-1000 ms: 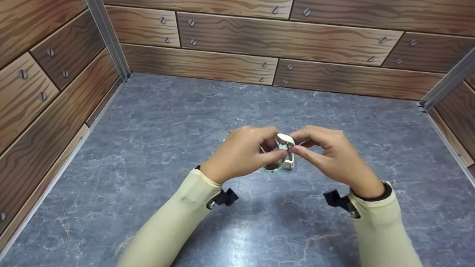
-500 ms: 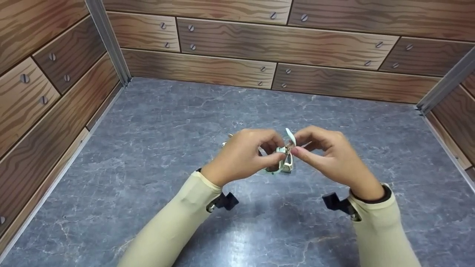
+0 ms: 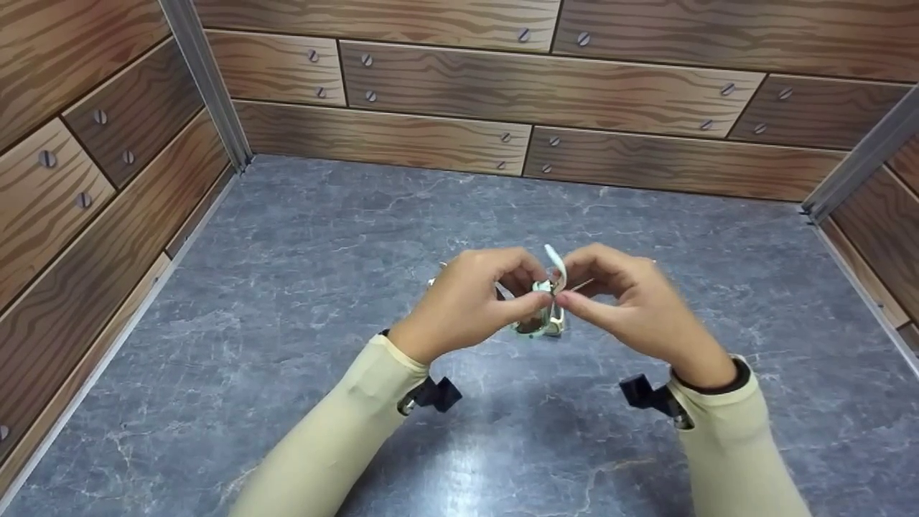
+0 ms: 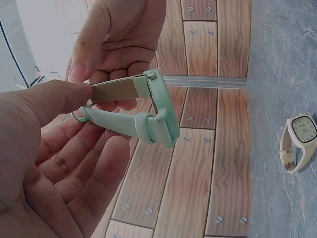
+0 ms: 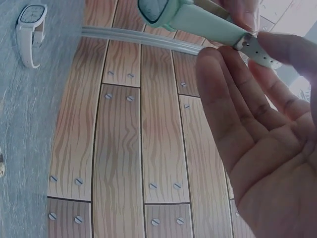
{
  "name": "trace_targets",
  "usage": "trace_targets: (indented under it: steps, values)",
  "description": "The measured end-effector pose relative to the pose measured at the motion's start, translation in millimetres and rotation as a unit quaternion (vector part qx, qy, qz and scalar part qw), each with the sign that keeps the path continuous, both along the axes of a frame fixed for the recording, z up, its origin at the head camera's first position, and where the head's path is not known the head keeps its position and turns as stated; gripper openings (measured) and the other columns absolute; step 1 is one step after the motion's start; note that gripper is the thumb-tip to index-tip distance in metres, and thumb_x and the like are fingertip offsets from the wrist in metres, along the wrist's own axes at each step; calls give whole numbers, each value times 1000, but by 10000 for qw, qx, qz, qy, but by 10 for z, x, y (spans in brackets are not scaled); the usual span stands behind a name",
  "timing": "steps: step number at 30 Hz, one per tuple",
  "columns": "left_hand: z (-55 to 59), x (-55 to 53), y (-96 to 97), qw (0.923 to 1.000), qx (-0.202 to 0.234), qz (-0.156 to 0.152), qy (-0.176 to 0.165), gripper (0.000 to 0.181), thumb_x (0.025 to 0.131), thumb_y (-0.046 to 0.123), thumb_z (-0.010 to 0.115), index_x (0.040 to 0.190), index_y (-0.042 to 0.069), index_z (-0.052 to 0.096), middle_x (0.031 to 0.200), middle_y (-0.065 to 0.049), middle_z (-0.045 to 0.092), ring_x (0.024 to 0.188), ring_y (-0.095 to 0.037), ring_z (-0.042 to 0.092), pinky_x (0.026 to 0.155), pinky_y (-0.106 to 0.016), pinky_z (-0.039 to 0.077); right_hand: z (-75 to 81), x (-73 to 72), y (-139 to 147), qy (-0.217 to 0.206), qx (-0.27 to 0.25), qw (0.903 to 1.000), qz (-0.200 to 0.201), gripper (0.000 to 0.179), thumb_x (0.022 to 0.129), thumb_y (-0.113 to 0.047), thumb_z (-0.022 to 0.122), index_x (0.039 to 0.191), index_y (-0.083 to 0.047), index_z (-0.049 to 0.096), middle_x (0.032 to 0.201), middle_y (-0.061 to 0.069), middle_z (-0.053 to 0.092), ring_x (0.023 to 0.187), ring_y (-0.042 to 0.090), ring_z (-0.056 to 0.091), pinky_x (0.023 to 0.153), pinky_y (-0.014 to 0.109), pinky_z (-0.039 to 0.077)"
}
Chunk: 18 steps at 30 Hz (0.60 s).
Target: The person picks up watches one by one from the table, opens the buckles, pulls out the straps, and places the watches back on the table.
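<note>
Mint-green wristwatch (image 4: 125,124): left grip (image 3: 475,303) and right grip (image 3: 635,309) pinch its strap (image 5: 203,25); buckle (image 5: 242,40) work seems underway. Next move likely needs steady guiding

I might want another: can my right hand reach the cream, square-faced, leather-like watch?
Probably not immediately: your right hand pinches the mint-green, leather-like watch strap. With that released, likely yes; the cream watch shows uncovered in the left wrist view.
</note>
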<state>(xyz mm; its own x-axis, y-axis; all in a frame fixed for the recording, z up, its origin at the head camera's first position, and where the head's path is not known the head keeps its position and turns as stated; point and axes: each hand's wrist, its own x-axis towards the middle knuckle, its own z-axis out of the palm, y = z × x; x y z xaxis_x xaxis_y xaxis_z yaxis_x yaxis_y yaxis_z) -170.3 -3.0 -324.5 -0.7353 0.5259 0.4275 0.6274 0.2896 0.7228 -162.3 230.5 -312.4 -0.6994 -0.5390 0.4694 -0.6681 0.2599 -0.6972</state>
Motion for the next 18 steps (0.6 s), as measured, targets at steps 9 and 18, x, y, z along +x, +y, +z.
trace_targets:
  steps: [9, 18]
  values:
    - [8, 0, -24, 9997, -194, -97, 87, 9, 96, 21, 75, 100, 15, 69, 85, 10, 71, 76, 0, 65, 71, -22, 55, -17, -13, -4, 408, 159, 9989, 149, 22, 91, 11, 70, 110, -2, 69, 99, 6, 72, 88, 12, 71, 78, 24, 59]
    - [6, -24, -46, 9994, -126, -1, 324, 10, 98, 22, 71, 106, 14, 72, 93, 8, 72, 83, 0, 66, 70, -21, 56, -6, -15, -11, 562, 131, 9983, -28, 28, 90, 13, 70, 112, -4, 69, 100, 6, 73, 90, 11, 72, 79, 23, 59]
